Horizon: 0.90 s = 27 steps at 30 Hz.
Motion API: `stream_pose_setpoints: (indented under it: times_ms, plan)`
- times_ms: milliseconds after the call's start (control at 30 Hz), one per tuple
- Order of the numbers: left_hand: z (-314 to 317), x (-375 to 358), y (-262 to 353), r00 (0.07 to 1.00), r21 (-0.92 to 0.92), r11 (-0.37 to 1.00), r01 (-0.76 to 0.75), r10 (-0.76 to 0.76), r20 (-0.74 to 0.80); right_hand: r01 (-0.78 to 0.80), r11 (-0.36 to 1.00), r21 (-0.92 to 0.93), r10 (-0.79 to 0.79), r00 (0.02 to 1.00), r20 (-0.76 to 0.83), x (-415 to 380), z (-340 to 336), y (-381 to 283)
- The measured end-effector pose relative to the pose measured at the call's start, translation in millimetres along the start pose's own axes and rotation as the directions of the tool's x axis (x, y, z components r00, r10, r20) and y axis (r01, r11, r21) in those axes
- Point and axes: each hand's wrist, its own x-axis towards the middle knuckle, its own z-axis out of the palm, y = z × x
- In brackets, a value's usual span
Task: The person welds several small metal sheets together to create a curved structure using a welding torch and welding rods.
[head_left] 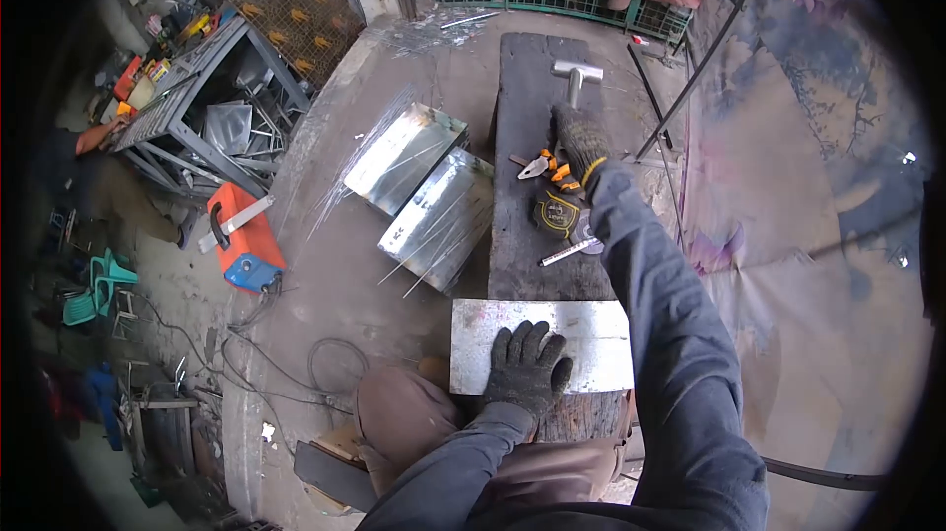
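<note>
My left hand (527, 368), in a dark glove, lies flat with its fingers spread on a rectangular metal sheet (601, 334). The sheet rests across the near end of a dark wooden beam (522, 137). Farther up the beam, my right hand (583, 145), also gloved, is wrapped round the handle of a metal hammer (578, 72), whose head points away from me. Beside that hand lie pliers (533, 168) with orange handles, a dark tape measure (558, 215) and a white marked strip (569, 253).
Two shiny metal boxes (406, 159) (443, 221) with thin rods on top stand left of the beam. Farther left are an orange machine (243, 235) with cables, a metal frame table (182, 107) and a person (118, 166). A long dark rod (705, 63) leans at the right.
</note>
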Motion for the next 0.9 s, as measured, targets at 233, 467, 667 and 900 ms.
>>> stream_pose_setpoints:
  times_ms: [233, 467, 667, 900]
  plan:
    - [-5, 2, -2, 1.0, -0.047, 0.999, -0.011, 0.012, 0.009, 0.052, 0.961, 0.271, -0.073, 0.995, 0.066, -103, 72, -28]
    - [6, -4, -7, 1.0, -0.063, 0.998, -0.001, 0.0, -0.013, -0.147, 0.909, 0.39, 0.156, 0.988, 0.008, -339, -15, 28]
    - [12, -8, -9, 1.0, -0.059, 0.998, 0.009, -0.01, -0.007, -0.293, 0.86, 0.418, 0.441, 0.839, -0.319, -470, -81, 96]
    - [3, -12, -9, 0.999, -0.052, 0.999, -0.014, 0.016, 0.034, -0.281, 0.942, 0.186, 0.291, 0.956, -0.029, -507, -30, 85]
